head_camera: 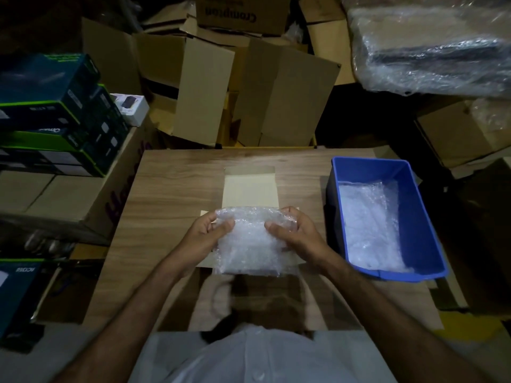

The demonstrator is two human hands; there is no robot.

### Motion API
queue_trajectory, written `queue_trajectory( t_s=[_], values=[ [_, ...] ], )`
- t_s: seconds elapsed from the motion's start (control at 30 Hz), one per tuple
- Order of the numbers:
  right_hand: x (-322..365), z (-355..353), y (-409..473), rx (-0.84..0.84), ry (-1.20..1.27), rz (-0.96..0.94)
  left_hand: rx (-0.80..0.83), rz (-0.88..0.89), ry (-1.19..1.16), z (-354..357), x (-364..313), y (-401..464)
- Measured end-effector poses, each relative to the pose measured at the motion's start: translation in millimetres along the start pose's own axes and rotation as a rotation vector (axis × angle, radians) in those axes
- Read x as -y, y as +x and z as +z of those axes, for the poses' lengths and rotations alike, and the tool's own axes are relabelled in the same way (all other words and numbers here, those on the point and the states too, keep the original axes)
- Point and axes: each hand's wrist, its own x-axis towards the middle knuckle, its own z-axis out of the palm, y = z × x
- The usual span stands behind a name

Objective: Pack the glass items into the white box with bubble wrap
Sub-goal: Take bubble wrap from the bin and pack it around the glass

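Nearest, above the table (171, 189), the left hand (203, 239) and right hand (297, 239) hold the bubble wrap bundle (253, 241) by its two sides, fingers curled round its edges and thumbs pressed on top, directly over the open white box (250, 189). The slick wrap could slip or unroll if either grip loosens, knocking whatever glass is inside. The bundle hides its contents and the box's cavity, and further right the blue bin (414, 214) shows only more wrap.
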Motion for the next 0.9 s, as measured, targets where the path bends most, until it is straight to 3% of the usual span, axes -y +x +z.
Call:
queue_trajectory(
  t_s=[0.1,0.33,0.47,0.53,0.7,0.9],
  values=[
    [-11.5,-1.4,-0.2,0.034,0.029,0.073,0.080,-0.070,-0.080,-6.9,6.5,-2.9],
    [-21.6,-0.1,4.0,0.103,0.025,0.031,0.244,-0.152,-0.088,-17.3,12.1,-9.0],
    [-26.8,-4.3,2.7,0.129,0.035,0.018,0.379,-0.168,-0.236,-29.2,15.9,-12.2],
    [-20.4,-5.0,-0.3,0.160,0.063,0.049,0.362,-0.186,-0.283,-30.4,16.5,-12.2],
    [-28.8,-0.6,7.3,0.003,-0.076,0.021,0.160,-0.093,-0.087,-17.8,19.3,-3.5],
    [-47.5,7.6,12.9,0.071,-0.338,-0.256,0.189,-0.015,0.264,-20.2,27.8,11.7]
  ],
)
